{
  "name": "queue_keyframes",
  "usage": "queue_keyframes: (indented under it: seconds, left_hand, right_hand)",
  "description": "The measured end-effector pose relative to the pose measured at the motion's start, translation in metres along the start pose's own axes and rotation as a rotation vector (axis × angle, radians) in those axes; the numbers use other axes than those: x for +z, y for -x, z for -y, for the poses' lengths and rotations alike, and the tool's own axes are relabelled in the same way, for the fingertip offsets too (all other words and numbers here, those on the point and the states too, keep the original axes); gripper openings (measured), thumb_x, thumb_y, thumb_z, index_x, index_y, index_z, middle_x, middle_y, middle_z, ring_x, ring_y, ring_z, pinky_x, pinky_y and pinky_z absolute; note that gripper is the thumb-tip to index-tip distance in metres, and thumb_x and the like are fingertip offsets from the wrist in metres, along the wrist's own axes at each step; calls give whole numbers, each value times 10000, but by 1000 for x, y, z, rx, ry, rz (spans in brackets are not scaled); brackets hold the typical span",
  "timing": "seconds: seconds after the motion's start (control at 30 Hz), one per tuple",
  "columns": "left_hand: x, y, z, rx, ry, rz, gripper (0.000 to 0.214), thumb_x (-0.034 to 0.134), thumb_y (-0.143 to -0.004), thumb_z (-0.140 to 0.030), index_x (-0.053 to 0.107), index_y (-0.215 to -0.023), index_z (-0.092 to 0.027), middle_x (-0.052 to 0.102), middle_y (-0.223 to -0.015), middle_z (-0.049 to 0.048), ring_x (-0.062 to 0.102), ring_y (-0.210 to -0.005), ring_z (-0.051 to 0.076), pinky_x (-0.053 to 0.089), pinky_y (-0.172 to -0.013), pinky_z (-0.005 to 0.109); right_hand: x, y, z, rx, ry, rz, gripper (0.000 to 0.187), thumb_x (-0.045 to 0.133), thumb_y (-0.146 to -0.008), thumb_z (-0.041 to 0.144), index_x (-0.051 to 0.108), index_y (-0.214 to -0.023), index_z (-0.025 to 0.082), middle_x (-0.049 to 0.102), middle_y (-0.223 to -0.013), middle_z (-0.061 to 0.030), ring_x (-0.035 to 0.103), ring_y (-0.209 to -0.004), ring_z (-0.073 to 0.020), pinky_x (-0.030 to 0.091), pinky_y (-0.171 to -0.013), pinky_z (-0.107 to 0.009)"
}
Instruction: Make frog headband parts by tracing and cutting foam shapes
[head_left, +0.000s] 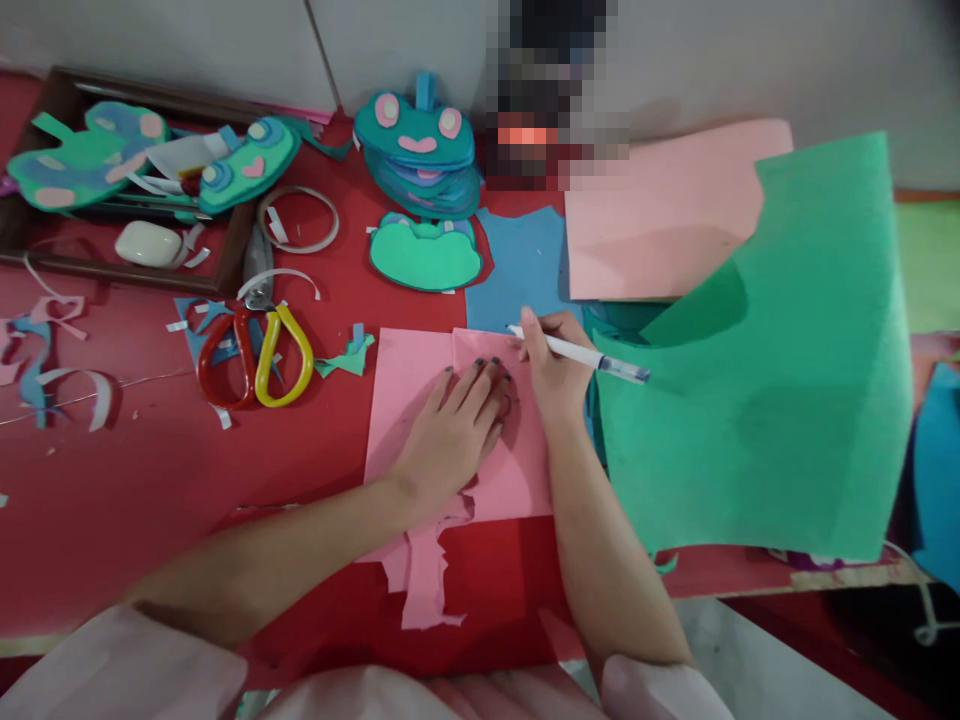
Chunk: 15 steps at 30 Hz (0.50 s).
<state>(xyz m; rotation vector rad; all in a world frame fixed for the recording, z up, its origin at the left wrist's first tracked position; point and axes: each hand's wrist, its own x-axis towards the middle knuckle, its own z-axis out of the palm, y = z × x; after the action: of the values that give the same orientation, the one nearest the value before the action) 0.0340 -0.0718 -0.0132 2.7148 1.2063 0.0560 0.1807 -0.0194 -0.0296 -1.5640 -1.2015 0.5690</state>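
Observation:
My left hand [461, 415] lies flat with fingers stretched on a pink sheet [517, 470], which rests on the red table. Between the fingers of my right hand [559, 365] is a white pen [600, 360] with a dark blue end, its tip pointing left near the sheet's top edge. Whether the tip touches the sheet, I cannot tell. Another pink piece [405, 370] lies under the left side of that sheet. Ragged pink scraps [427, 575] hang below my left wrist.
Scissors [255, 355] with red and yellow handles lie left, beside a tape ring [298, 219] and scraps. A brown tray [120, 275] holds cut-outs. Stacked frog-like faces [417, 150] stand behind. Blue [517, 260], light pink [660, 215] and large green sheets [787, 400] lie right.

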Motion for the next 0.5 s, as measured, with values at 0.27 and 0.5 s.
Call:
queue_keyframes:
  seconds: [0.27, 0.5]
  left_hand:
    - [3, 3, 1, 21, 7, 53, 573, 473, -905, -187, 335, -1461, -196, 254, -1556, 156, 233, -1442, 295, 235, -1150, 502]
    - [-5, 2, 0, 32, 37, 182, 919, 741, -688, -226, 279, -1478, -145, 162, -1567, 220, 111, -1466, 335, 166, -1164, 550]
  right_hand:
    - [-21, -2, -14, -85, 292, 0, 226, 451, -927, 403, 586, -980, 230, 666, -907, -60, 620, -841, -211, 489, -793, -406]
    - [-22, 0, -8, -209, 363, 112, 112, 552, -817, 203, 591, -922, 211, 669, -870, -29, 622, -752, -175, 503, -717, -337]
